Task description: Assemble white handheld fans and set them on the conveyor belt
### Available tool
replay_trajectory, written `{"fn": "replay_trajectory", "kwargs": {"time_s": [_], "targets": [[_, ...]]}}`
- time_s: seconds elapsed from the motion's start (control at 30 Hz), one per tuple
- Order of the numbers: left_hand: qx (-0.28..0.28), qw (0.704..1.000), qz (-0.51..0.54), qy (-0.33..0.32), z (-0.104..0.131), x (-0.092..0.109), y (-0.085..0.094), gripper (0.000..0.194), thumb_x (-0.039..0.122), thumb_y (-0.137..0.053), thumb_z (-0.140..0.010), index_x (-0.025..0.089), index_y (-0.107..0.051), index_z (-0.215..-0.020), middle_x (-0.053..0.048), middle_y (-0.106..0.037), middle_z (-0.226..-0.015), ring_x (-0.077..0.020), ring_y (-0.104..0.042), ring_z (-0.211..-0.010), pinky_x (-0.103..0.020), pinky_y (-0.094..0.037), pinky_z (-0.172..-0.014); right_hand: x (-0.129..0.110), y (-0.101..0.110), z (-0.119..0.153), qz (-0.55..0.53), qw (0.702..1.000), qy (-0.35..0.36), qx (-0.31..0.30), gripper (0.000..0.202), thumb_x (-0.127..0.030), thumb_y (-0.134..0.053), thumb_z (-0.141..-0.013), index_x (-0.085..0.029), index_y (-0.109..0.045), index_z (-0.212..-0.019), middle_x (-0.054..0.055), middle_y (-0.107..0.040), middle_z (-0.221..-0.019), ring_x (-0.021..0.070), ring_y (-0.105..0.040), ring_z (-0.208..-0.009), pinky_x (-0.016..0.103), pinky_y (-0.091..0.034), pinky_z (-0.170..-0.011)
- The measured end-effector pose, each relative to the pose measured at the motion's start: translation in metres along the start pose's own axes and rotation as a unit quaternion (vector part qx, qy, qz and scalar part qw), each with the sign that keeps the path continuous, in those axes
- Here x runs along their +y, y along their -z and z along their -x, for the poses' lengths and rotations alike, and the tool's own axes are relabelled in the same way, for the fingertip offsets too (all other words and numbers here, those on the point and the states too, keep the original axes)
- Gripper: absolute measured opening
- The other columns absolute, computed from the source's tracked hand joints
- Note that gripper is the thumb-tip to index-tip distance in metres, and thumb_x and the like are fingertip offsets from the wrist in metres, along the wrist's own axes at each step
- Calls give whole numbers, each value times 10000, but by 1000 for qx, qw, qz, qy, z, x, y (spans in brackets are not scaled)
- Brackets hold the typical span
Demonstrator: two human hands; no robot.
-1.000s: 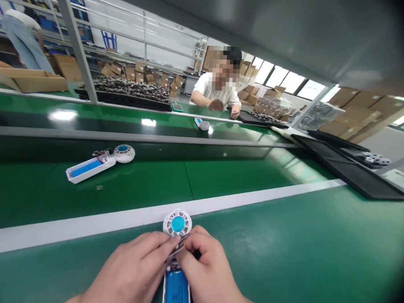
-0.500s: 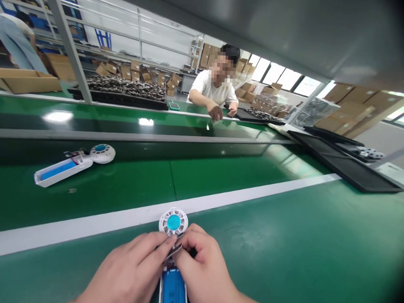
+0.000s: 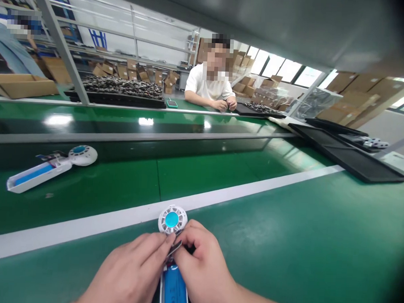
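An opened white handheld fan (image 3: pixel 172 219) lies on the bench in front of me, its round head with a turquoise hub pointing away. Its handle holds a blue battery (image 3: pixel 174 288). A small circuit board (image 3: pixel 174 248) stands tilted at the neck, between my fingers. My left hand (image 3: pixel 133 269) is closed, its fingers pressed together against the neck and the board from the left. From the right, my right hand (image 3: pixel 205 263) pinches at the board with thumb and bent forefinger. The fingertips partly cover the neck and whatever wires are there.
A second opened fan (image 3: pixel 54 168) lies on the green conveyor (image 3: pixel 127 179), beyond a white strip (image 3: pixel 85 222). Across the belt sits a co-worker (image 3: pixel 209 87) beside trays of small dark parts (image 3: pixel 120 91). Black trays (image 3: pixel 349 153) lie at right; a shelf (image 3: pixel 261 24) hangs overhead.
The second fan has shifted left along the conveyor. The co-worker's hands have come together near the tray. My own hands keep nearly the same hold, and the view has turned slightly.
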State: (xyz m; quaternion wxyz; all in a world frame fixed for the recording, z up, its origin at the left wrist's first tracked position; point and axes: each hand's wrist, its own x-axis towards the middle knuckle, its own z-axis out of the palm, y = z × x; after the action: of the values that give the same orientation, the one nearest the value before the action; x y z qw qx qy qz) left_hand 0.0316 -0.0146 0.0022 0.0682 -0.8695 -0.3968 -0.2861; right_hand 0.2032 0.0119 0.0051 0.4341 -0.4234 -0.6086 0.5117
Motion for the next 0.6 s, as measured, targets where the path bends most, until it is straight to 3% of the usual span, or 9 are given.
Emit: {"fn": "replay_trajectory", "kwargs": {"time_s": [0.13,0.27,0.37,0.47,0.6], "targets": [[-8,1000,24,18,-1,2,1,343,109,-361,-938,137,-570,-1208,-93,-688,-934,-178,-673,-771,-273,-601,-603,0,-1,3,29,999,25,-8,311,107,-501,-772,-156,-626,-666,-2,-576,-814,172,-571,-798,234,-447,-727],[-32,989,122,80,-3,0,3,352,130,-388,-960,183,-548,-1269,-80,-666,-1031,-138,-666,-869,-220,-597,-725,0,-1,0,45,999,7,-4,277,56,-532,-828,-158,-590,-662,2,-573,-816,169,-568,-770,229,-452,-690],[-44,974,188,115,-4,-2,2,367,134,-408,-970,219,-527,-1306,-64,-645,-1086,-109,-650,-941,-185,-574,-815,1,1,-3,111,994,14,5,283,82,-558,-786,-160,-563,-640,-13,-557,-769,163,-554,-748,226,-421,-670],[-45,977,178,109,-3,-2,0,389,123,-418,-964,216,-512,-1330,-69,-636,-1113,-123,-646,-977,-205,-576,-838,1,4,-5,186,982,38,12,267,88,-583,-718,-163,-565,-631,-24,-551,-735,160,-537,-721,235,-388,-666],[-40,980,166,102,0,-3,-1,404,110,-426,-959,211,-510,-1341,-76,-634,-1145,-129,-645,-992,-217,-579,-839,1,7,-4,212,971,111,17,174,-33,-575,-770,-173,-576,-668,-18,-555,-720,167,-531,-709,264,-374,-691]]}}
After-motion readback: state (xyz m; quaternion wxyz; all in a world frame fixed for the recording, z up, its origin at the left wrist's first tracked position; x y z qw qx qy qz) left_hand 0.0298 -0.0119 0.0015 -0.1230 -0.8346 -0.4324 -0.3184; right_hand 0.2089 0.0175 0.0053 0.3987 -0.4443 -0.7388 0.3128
